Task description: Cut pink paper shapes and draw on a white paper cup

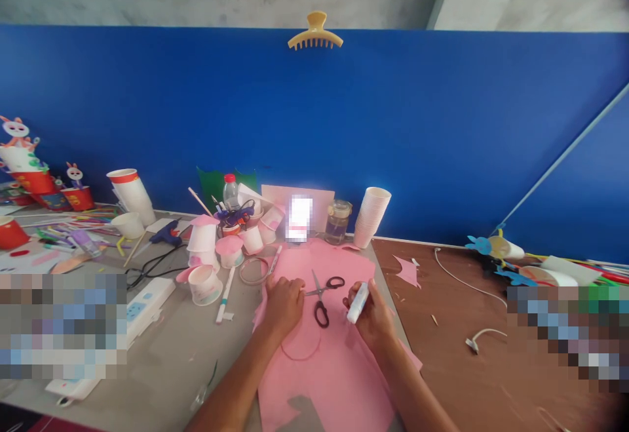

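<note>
A sheet of pink paper (339, 366), with more pink edges under it, lies in front of me. A curved outline is visible on it near my left forearm. My left hand (285, 304) rests at the paper's left side with its fingers curled in; what they hold, if anything, is hidden. Scissors (320, 293) with dark handles lie on the paper between my hands, blades spread, one tip close to my left fingers. My right hand (376, 314) is closed around a short white tube (358, 303) with pale blue marks, tilted above the paper's right side.
Behind the paper stand a bright blurred screen (299, 217), a lidded glass jar (339, 222) and stacked white cups (374, 216). Pink-and-white cups (202, 235), a marker (225, 295), a glue gun (166, 233) and a power strip (147, 297) are left. Pink scraps (407, 271) lie right.
</note>
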`<state>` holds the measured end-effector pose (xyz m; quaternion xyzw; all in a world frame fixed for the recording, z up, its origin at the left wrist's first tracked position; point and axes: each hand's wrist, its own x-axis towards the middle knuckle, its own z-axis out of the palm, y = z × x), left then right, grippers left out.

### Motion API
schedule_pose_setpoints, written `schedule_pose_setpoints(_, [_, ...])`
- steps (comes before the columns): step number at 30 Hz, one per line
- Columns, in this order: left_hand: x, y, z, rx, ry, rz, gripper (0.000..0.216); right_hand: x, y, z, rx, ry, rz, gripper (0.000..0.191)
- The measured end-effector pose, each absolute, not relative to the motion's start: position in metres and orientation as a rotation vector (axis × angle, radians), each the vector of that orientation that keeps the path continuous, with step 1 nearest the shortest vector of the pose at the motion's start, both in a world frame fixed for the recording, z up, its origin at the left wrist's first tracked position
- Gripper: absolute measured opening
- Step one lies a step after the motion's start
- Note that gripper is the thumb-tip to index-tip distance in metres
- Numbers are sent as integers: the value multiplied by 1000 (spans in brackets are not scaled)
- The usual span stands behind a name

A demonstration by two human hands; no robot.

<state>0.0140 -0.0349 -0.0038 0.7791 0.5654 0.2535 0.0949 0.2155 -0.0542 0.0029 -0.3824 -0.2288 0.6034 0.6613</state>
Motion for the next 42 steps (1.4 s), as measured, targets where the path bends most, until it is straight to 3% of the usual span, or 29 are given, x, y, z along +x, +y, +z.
schedule_pose_setpoints(13, [19,-38,-10,2377,1768,689,53,216,-53,-3,-795,-464,1360,37])
schedule_pose_setpoints(20, [6,-35,17,2253,1514,494,35,216,-53,0,-863,-545,1267,40])
schedule_pose_setpoints(27, [6,-40,20,2356,1341,242,25,204,-71,9,-1124,-1123,869,53])
schedule_pose_setpoints(35, [9,-40,17,2408,1280,225,17,189,-83,-5,-1069,-1531,763,38])
schedule_pose_setpoints(42, [9,-42,18,2431,1295,233,15,188,-82,-11,-1078,-1581,707,36])
